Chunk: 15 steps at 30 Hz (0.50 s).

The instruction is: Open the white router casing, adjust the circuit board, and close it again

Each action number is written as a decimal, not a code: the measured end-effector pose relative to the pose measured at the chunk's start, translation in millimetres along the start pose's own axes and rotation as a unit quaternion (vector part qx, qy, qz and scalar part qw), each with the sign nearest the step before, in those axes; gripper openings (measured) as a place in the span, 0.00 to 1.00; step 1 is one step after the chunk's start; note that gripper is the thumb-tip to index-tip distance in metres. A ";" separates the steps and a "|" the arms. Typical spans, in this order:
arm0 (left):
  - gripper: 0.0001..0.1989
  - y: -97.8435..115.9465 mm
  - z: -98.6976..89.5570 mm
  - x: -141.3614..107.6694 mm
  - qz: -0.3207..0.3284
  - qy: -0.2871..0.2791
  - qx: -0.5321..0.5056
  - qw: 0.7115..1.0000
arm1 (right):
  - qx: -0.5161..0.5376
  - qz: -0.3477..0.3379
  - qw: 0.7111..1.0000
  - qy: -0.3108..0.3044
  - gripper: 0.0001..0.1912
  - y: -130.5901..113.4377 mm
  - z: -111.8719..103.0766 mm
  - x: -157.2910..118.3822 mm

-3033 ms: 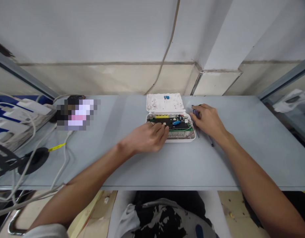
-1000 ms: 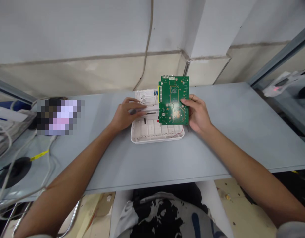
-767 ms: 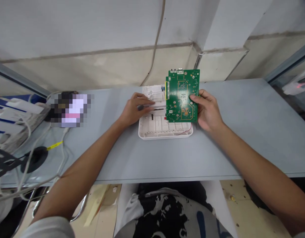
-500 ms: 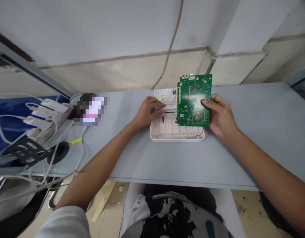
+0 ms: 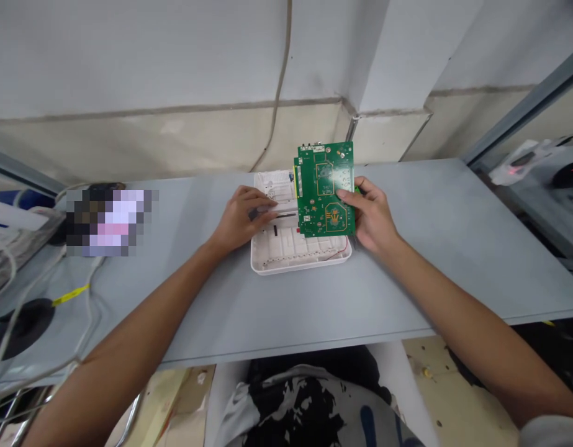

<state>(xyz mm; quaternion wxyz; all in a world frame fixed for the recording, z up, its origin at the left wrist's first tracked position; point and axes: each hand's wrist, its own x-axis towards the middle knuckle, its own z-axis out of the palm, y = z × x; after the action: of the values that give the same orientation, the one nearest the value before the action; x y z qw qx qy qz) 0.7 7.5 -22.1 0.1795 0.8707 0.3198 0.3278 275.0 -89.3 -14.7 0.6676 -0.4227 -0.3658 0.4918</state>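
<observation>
A green circuit board [image 5: 330,186] is tilted up over the right part of a white plastic casing [image 5: 298,264], its underside with soldered marks facing me. My right hand [image 5: 372,214] is closed on the board's right edge, thumb on the near face and the other fingers behind. The casing lies open on the table, its ribs and a thin red wire showing inside. At its left side, my left hand [image 5: 246,214] grips the casing, with thumb and fingertips reaching over the inside. Part of the casing is hidden behind the board.
On the left of the grey table [image 5: 286,316] lie a blurred-out phone [image 5: 118,220], white cables [image 5: 88,323] and a black round base [image 5: 23,326]. A wall with a hanging cable [image 5: 279,87] stands behind. A white device [image 5: 516,158] is at the far right.
The view has turned to the right, so the table things appear further left and a white device shows at the right. Both hands keep nearly the same hold on board and casing.
</observation>
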 end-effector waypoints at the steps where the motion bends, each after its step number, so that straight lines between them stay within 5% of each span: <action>1: 0.12 0.1 0.4 -0.2 0.003 0.002 -0.001 1.000 | -0.004 -0.006 1.000 -0.007 0.18 0.4 -0.2 -0.5; 6: 0.13 -0.7 3.4 -0.3 0.013 0.015 -0.004 1.000 | -0.017 -0.038 0.999 -0.019 0.19 -0.1 1.9 -3.5; 9: 0.13 0.2 3.3 -0.1 0.012 0.019 -0.007 1.000 | -0.064 -0.122 0.990 0.017 0.18 -2.4 6.7 -10.4; 12: 0.12 10.6 -0.5 -0.5 0.016 0.040 -0.010 0.999 | -0.175 -0.247 0.951 0.067 0.16 -3.9 14.0 -23.5; 15: 0.15 31.9 -5.6 -1.1 -0.024 0.063 -0.112 0.991 | -0.291 -0.363 0.881 0.090 0.10 -2.9 21.7 -37.8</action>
<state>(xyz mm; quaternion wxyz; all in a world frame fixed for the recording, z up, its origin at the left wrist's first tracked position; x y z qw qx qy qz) 10.3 -15.9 -1.9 0.2636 0.8144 0.3128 0.4117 247.0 -121.8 -6.6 0.6761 -0.4779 -0.5589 0.0466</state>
